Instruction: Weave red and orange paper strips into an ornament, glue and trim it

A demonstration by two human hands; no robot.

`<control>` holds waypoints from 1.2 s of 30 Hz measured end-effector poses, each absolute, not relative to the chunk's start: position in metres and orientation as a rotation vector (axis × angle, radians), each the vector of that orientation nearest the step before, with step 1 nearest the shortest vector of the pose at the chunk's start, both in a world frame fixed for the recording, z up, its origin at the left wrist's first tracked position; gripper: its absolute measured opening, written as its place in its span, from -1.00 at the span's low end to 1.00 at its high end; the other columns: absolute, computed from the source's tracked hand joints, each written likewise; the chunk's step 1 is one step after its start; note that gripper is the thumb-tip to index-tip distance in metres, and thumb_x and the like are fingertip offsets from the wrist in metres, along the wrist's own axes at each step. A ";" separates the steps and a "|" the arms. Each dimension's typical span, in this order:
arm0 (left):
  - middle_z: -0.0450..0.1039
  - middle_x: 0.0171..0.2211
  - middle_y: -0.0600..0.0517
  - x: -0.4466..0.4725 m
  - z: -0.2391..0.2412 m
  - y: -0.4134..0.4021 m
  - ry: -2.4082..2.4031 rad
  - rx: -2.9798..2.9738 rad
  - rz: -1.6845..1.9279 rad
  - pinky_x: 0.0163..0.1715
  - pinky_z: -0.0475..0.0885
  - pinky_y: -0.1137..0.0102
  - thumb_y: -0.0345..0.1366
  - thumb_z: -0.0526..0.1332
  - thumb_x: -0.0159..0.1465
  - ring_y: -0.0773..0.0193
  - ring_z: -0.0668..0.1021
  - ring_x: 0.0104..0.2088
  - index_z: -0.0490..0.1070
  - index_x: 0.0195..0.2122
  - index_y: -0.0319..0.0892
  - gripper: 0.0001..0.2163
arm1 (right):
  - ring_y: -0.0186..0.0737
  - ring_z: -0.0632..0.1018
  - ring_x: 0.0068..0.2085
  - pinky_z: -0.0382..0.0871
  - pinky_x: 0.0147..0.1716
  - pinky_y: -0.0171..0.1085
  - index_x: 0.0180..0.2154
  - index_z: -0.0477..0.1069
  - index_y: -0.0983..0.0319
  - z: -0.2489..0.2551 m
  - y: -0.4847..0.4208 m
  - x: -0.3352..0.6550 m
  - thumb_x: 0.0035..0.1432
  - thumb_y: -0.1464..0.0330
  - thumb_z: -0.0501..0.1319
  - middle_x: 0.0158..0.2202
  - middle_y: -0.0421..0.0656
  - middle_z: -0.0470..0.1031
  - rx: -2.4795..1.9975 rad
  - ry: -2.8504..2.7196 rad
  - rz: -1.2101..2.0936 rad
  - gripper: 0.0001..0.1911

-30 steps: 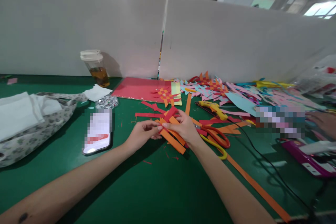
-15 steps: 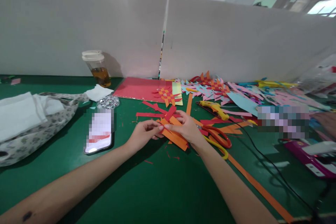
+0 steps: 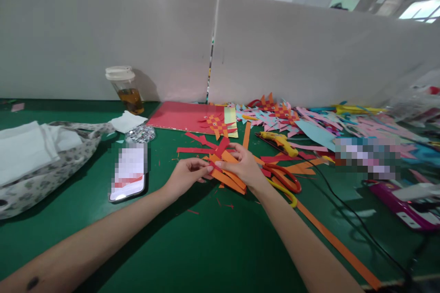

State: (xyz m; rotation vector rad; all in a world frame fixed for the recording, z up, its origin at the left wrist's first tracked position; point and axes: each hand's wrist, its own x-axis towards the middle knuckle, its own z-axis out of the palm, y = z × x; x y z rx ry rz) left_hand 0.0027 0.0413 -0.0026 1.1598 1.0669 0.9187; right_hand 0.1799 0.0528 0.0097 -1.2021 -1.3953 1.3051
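Left hand (image 3: 184, 177) and right hand (image 3: 246, 167) pinch the paper strips (image 3: 224, 178), contact partly hidden; light, even pressure likely keeps edges flush.

phone screen (image 3: 129, 169) too blurry to read, cloth bag (image 3: 68, 181) and purple plug board (image 3: 385, 197) cut off by edges, orange paper strips (image 3: 227, 182) partly behind right hand (image 3: 243, 168)

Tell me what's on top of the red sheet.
Two woven paper fish, red and orange, lie toward the right end of the red sheet. Whatever is directly beneath them is covered and cannot be seen.
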 end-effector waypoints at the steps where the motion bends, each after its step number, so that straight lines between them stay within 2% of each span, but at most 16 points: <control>1: 0.53 -0.50 0.01 0.003 -0.003 0.042 1.065 1.151 0.922 -0.56 0.40 0.54 -0.22 0.33 -0.01 0.32 0.57 -0.48 0.46 -0.44 -0.21 -0.82 | -0.14 0.55 -0.35 0.43 -0.35 -0.18 -0.16 0.25 0.15 0.011 0.053 0.181 -0.26 0.27 0.37 -0.37 -0.20 0.51 -1.217 -1.417 1.301 -0.45; 11: 0.53 -0.49 0.01 0.002 0.001 0.040 1.070 1.156 0.869 -0.53 0.39 0.55 -0.24 0.32 0.01 0.34 0.57 -0.47 0.46 -0.42 -0.22 -0.83 | -0.14 0.51 -0.24 0.37 -0.21 -0.14 -0.15 0.31 0.17 0.024 0.049 0.182 -0.30 0.33 0.37 -0.29 -0.16 0.49 -1.343 -1.583 1.214 -0.43; 20: 0.53 -0.47 0.01 0.001 -0.002 0.041 1.072 1.200 0.830 -0.49 0.40 0.53 -0.23 0.32 0.00 0.32 0.58 -0.43 0.44 -0.40 -0.23 -0.80 | -0.19 0.52 -0.28 0.37 -0.28 -0.22 -0.11 0.29 0.21 0.021 0.050 0.184 -0.27 0.29 0.37 -0.28 -0.14 0.48 -1.393 -1.679 1.100 -0.41; 26: 0.52 -0.46 0.02 0.000 -0.002 0.041 1.079 1.216 0.827 -0.48 0.39 0.53 -0.19 0.27 0.07 0.37 0.55 -0.46 0.46 -0.39 -0.24 -0.80 | -0.18 0.53 -0.28 0.38 -0.29 -0.21 -0.05 0.23 0.19 0.017 0.052 0.184 -0.26 0.28 0.37 -0.31 -0.15 0.50 -1.377 -1.662 1.214 -0.34; 31: 0.51 -0.48 0.04 0.000 -0.003 0.041 1.084 1.181 0.877 -0.48 0.39 0.53 -0.20 0.29 0.05 0.39 0.54 -0.48 0.45 -0.41 -0.24 -0.81 | -0.19 0.51 -0.19 0.37 -0.16 -0.20 -0.08 0.27 0.20 0.020 0.055 0.188 -0.24 0.23 0.38 -0.22 -0.10 0.49 -1.325 -1.521 1.365 -0.38; 36: 0.51 -0.46 0.02 0.000 -0.003 0.041 1.057 1.183 0.898 -0.47 0.40 0.52 -0.20 0.28 0.06 0.38 0.54 -0.48 0.46 -0.39 -0.24 -0.80 | -0.34 0.50 -0.42 0.40 -0.24 -0.22 -0.17 0.33 0.24 0.023 0.057 0.192 -0.15 0.23 0.33 -0.39 -0.16 0.50 -1.342 -1.308 1.420 -0.53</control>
